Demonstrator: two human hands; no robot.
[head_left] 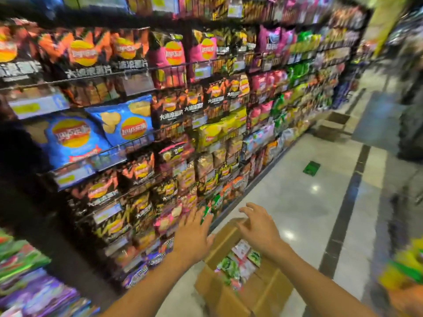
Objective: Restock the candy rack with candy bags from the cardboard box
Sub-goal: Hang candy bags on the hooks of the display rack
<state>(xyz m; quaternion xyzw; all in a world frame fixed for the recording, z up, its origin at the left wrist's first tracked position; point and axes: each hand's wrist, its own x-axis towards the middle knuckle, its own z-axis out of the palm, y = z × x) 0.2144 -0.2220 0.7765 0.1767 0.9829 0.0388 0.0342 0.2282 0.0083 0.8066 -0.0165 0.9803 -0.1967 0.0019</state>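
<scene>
**Box well stocked, restock far from finished**

Two bare forearms reach forward from the near edge. The left hand [193, 234] has its fingers spread flat toward the low shelves, its grip wide and closed round nothing that shows. A green bag [207, 212] sits at its fingertips, but blur hides whether they touch it. The right hand [259, 227] hovers above the far flap of the cardboard box [231, 300], fingers loosely arched, its grip open and holding nothing.

The box stands on the floor [286, 191] just right of the rack's base, flaps open. Inside lie candy bags [238, 264] in green, white and pink, heaped close to the rim. By that heap, I judge that most of the job is left. Neither hand carries a bag, so this looks like the gap between placing one and fetching another.

The candy rack [109, 149] runs along the left from near to far, its wire tiers packed nearly full, so free slots look few. One small green packet [311, 167] lies loose on the floor farther off, and a second carton [332, 126] sits at the far end of the rack.

The red and yellow Lay's roundel shows on the big blue bags [73, 138] and on most packs above. The black and orange bags [89, 69] carry "大波浪薯片". The yellow-green shelf tags [27, 108] are too blurred to read, as is the print on the boxed candy.
</scene>
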